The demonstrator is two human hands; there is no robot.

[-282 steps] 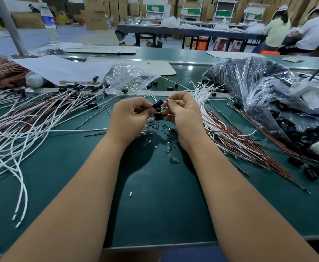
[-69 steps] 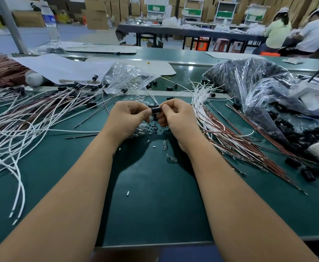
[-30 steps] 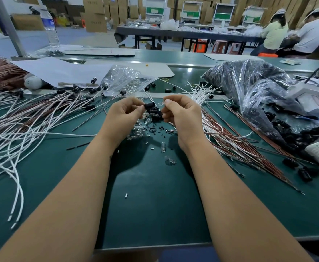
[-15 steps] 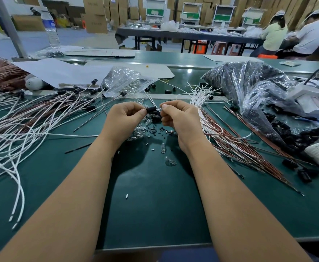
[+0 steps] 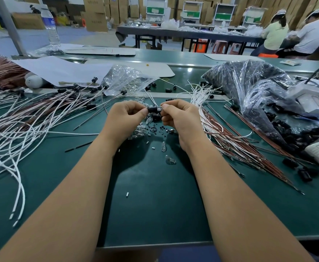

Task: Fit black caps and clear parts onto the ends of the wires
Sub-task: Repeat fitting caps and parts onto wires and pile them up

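Green bench [image 5: 155, 205]: left hand [image 5: 124, 118] pinches black cap [image 5: 152, 109], right hand [image 5: 181, 118] pinches clear part [image 5: 159, 108]; no legible writing.

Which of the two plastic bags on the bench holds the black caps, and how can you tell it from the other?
The large bag on the right: dark pieces show through it and spill out nearby. The small bag behind the left hand looks clear and glittery.
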